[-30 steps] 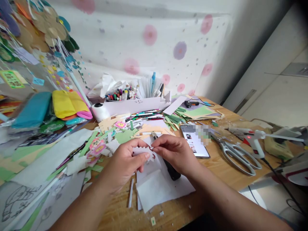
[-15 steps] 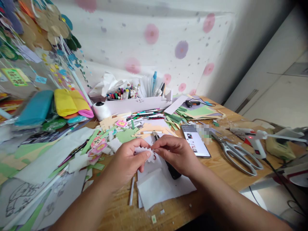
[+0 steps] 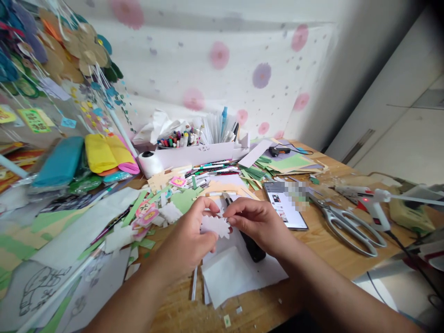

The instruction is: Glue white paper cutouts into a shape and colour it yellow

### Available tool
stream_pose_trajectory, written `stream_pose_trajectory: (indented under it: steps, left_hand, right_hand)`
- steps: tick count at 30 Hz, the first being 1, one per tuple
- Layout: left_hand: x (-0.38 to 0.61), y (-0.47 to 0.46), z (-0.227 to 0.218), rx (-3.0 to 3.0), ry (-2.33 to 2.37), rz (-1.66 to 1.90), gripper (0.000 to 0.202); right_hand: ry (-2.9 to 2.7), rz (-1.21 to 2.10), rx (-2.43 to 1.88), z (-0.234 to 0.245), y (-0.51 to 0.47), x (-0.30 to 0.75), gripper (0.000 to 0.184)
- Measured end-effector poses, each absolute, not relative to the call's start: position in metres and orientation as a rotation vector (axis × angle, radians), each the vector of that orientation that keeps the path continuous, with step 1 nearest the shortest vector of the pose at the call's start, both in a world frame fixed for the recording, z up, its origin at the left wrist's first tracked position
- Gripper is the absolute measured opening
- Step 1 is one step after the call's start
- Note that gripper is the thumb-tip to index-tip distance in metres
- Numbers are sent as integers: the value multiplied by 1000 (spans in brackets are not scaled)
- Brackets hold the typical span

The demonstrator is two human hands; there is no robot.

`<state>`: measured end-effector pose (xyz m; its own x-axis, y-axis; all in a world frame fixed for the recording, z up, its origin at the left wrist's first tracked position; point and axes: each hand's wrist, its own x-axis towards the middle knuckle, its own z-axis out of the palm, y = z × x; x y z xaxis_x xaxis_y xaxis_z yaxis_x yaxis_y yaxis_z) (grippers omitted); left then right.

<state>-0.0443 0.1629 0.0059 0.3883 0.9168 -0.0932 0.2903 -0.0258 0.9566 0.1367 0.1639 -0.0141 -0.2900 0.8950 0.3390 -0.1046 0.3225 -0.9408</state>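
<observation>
Table (image 3: 180, 314): scraps (image 3: 170, 212) beyond left hand (image 3: 196, 231) could hide a dropped piece. Left hand grips, right hand (image 3: 262, 222) pinches. Knife (image 3: 255, 252) below right hand: slip may knock it. Jagged paper cutout (image 3: 215, 225) between both hands; uneven pull could tear it.

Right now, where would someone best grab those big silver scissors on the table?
Probably by the handle loops of the scissors, coming from the near side of the table. They seem to lie flat, loops angled toward the near right, blades pointing away and left past the phone. The white glue gun sits close on the far side, so that approach looks tighter.
</observation>
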Motion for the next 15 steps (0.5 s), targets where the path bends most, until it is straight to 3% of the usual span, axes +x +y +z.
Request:
stream_pose_trajectory:
  steps: [15]
  left_hand:
    - [-40,166,10,1379,1040,872,24]
  right_hand:
    - [-1351,1313,-754,-13,166,143,16]
